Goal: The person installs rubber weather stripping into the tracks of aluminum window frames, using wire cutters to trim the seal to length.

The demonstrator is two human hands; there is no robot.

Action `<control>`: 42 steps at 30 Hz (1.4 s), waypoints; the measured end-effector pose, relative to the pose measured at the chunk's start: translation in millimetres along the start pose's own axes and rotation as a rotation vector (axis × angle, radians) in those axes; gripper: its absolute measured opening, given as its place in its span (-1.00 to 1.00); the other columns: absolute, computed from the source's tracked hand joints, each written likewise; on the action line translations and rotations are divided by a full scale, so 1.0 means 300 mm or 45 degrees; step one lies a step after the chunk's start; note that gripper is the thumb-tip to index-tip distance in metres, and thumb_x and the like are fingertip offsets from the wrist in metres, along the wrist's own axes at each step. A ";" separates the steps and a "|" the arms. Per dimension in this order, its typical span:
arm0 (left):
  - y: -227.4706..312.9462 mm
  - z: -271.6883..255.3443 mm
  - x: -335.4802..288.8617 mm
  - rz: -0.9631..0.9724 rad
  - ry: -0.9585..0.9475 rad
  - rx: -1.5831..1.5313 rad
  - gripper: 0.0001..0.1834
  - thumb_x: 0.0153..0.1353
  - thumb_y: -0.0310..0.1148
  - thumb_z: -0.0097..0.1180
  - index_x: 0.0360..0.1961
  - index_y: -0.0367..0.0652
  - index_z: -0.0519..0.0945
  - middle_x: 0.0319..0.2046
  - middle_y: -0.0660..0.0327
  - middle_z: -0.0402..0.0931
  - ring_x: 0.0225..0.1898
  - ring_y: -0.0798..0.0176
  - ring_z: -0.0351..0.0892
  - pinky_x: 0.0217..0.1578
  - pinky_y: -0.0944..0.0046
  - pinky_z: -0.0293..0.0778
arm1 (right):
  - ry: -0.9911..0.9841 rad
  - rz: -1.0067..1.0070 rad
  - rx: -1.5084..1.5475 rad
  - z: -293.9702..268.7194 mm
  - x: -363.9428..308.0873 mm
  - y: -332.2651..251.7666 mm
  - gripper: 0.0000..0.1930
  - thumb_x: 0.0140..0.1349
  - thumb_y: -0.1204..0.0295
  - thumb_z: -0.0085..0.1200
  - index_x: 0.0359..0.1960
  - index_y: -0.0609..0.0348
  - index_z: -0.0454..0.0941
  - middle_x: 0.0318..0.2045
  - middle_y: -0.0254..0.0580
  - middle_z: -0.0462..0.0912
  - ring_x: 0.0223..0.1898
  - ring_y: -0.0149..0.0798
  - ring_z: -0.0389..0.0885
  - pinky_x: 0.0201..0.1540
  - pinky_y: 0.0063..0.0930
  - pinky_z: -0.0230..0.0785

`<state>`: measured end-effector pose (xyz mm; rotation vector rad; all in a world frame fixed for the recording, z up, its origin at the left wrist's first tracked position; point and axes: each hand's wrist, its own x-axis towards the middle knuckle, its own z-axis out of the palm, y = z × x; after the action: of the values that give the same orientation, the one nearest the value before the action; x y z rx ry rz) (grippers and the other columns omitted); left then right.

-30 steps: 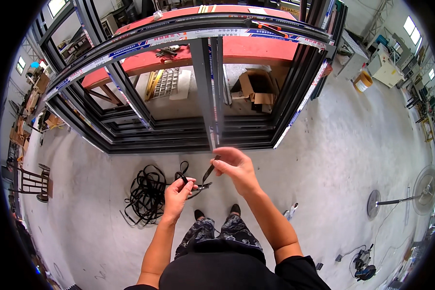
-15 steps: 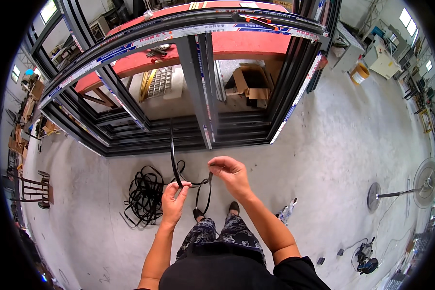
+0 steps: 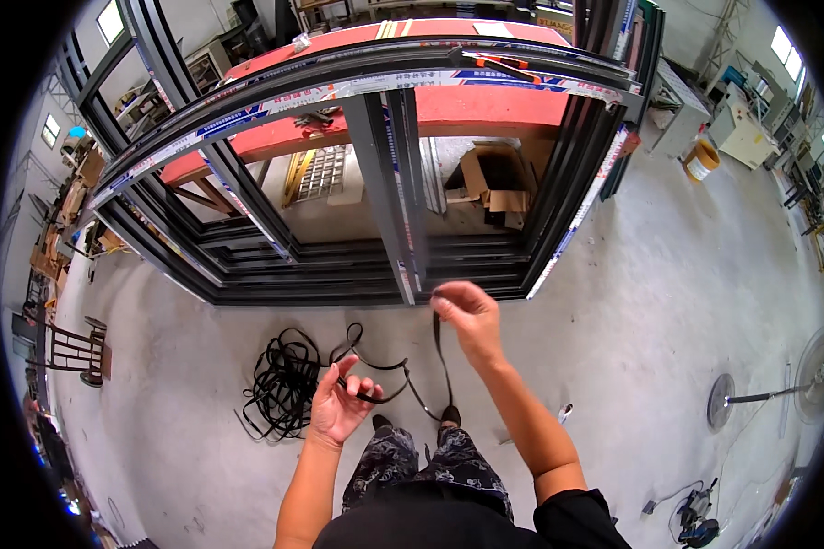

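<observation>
A long black rubber strip (image 3: 443, 361) hangs from my right hand (image 3: 474, 325), whose thumb and fingers pinch it just in front of the dark window frame (image 3: 378, 165). My left hand (image 3: 336, 410) is palm up, lower and to the left. Its fingers are loosely curled around another stretch of the strip, which loops from there toward the right. The rest of the strip lies in a tangled coil (image 3: 282, 389) on the floor left of my left hand. The frame stands upright ahead of me, partly covered with printed protective film.
Behind the frame is a red-topped workbench (image 3: 467, 108) with an open cardboard box (image 3: 504, 194) below. An orange-handled tool (image 3: 499, 61) rests on the frame's top rail. A wheeled cart (image 3: 75, 352) stands left, a fan (image 3: 815, 375) right, and a corded power tool (image 3: 696, 517) lower right.
My right hand has moved up and right with the strip. My left hand has loosened and turned palm up; the strip length that rose from it to the frame no longer shows there.
</observation>
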<state>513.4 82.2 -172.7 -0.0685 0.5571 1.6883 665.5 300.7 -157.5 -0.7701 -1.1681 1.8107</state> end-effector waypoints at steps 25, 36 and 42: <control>0.208 -0.451 0.457 0.011 0.782 0.779 -0.67 0.48 -0.25 -0.08 -0.34 -0.32 0.46 -0.67 0.36 0.17 -0.53 0.35 0.22 -0.36 0.28 0.26 | 0.175 -1.102 -0.381 0.348 1.464 0.147 -0.86 0.13 0.60 0.28 -0.25 0.32 0.67 -0.43 -0.24 0.67 -0.43 -0.46 0.55 -0.32 -0.58 0.42; 0.291 -0.208 0.851 0.261 0.562 0.906 -0.68 0.49 -0.23 -0.10 -0.28 -0.31 0.46 -0.70 0.37 0.21 -0.56 0.37 0.26 -0.39 0.33 0.25 | 0.219 -1.440 -0.704 0.371 1.482 0.118 -0.84 0.05 0.66 0.26 -0.30 0.27 0.62 -0.45 -0.19 0.65 -0.49 -0.37 0.57 -0.38 -0.52 0.42; 0.277 -0.191 0.864 0.242 0.580 0.854 -0.66 0.48 -0.25 -0.10 -0.29 -0.35 0.48 -0.69 0.37 0.21 -0.55 0.39 0.27 -0.42 0.36 0.24 | 0.329 -1.195 -0.636 0.394 1.459 0.110 -0.79 0.00 0.56 0.30 -0.34 0.18 0.53 -0.44 -0.20 0.59 -0.45 -0.08 0.53 -0.35 -0.25 0.41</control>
<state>367.0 289.0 -287.4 0.0914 1.4862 1.5887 351.9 629.7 -167.9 -0.5458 -1.4802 0.6398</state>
